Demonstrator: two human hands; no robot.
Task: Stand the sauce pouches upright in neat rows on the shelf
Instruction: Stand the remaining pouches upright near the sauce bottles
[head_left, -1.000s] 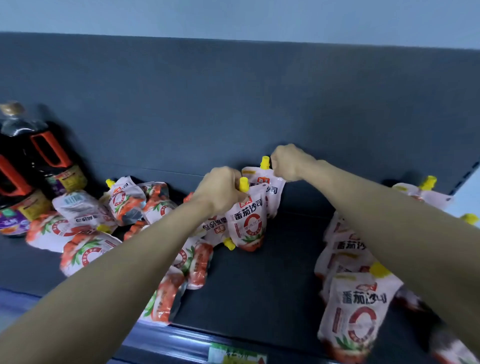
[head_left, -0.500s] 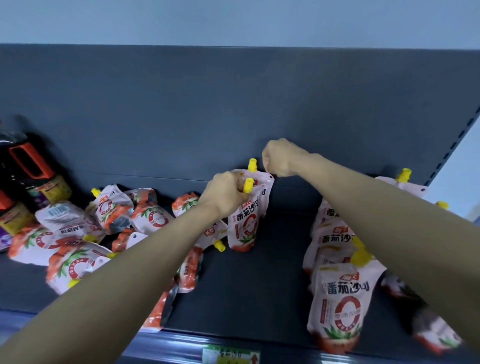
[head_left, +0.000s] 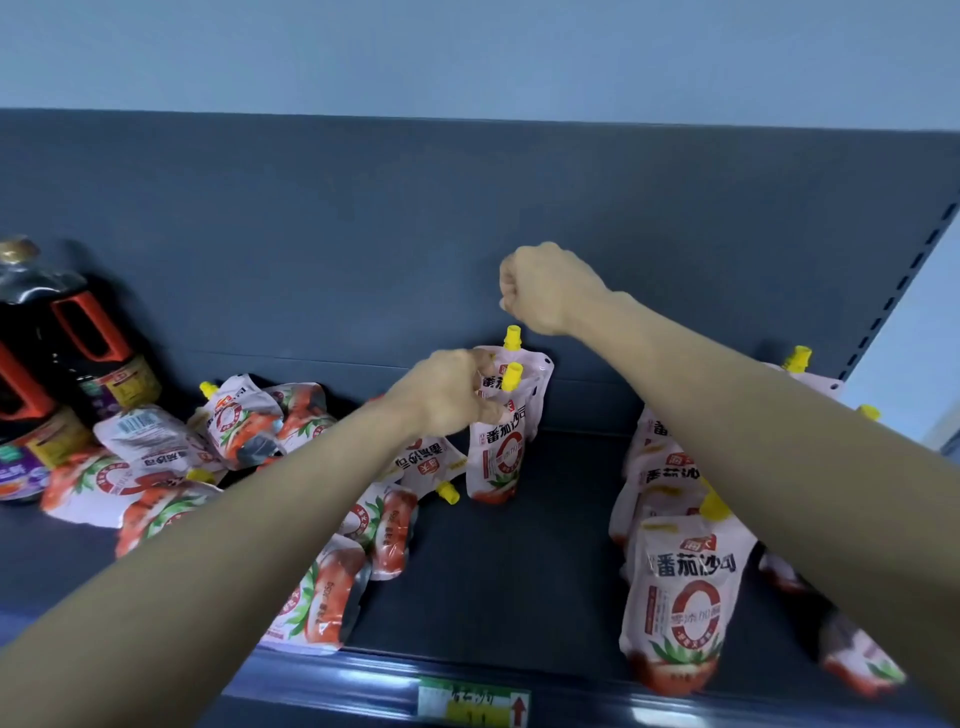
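Observation:
Two white-and-red sauce pouches with yellow caps stand upright, one behind the other, mid-shelf. My left hand (head_left: 449, 400) pinches the top of the front pouch (head_left: 498, 457) just beside its cap. The rear pouch (head_left: 540, 366) stands free against the back panel. My right hand (head_left: 545, 288) hovers above that rear cap as a closed fist, holding nothing. On the right a row of upright pouches runs front to back, led by a large near one (head_left: 680, 597). A heap of fallen pouches (head_left: 156, 457) lies to the left, partly hidden by my left forearm.
Dark soy sauce bottles with red handles (head_left: 67, 338) stand at the far left. The dark shelf floor (head_left: 493, 561) shows between the middle pouches and the right row. A price label (head_left: 472, 701) sits on the front rail. The shelf upright rises at right.
My right hand has let go of the rear pouch's top and risen above it as a fist. My left hand stays on the front pouch.

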